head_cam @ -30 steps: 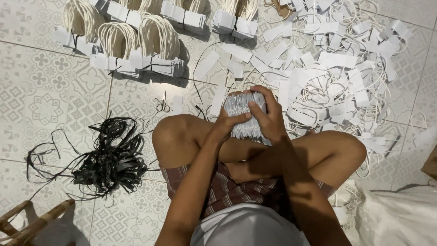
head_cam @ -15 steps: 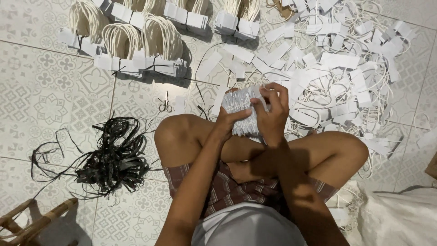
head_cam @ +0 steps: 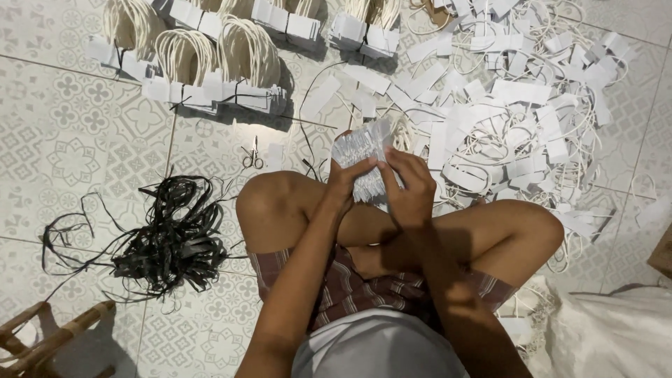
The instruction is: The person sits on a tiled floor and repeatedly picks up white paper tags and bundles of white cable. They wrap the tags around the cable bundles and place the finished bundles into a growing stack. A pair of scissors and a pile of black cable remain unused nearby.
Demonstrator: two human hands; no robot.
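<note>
**Stack of White Tags Squared Up Above the Knees**

While the person sits cross-legged on the patterned tile floor (head_cam: 63, 161), the head view shows both hands meeting just above the middle of the frame around a stack of white paper tags (head_cam: 360, 150). The left hand (head_cam: 344, 183) closes its grip on the stack's lower left side, thumb and fingers pressed to the edges. The right hand (head_cam: 408, 187) clamps the lower right side, fingers curled over the front of the tags. The stack sits upright between them, just above the raised left knee (head_cam: 269, 203).

Across the top left of the frame stand finished bundles (head_cam: 210, 70): cream cord loops fanned up from neat rows of white tags, some tied round with a dark strand. More such bundles (head_cam: 350, 24) run along the top edge. To the upper right sprawls a loose heap of tags and cords (head_cam: 518, 133), unsorted and tangled, reaching down beside the right knee. A small pair of scissors (head_cam: 253, 155) lies on the floor left of the hands, and a tangle of black strands (head_cam: 168, 241) lies at lower left, near a bamboo frame (head_cam: 49, 339) in the corner.

Judging by the piles, several bundles are done, one is being gathered, and the large loose heap remains.
</note>
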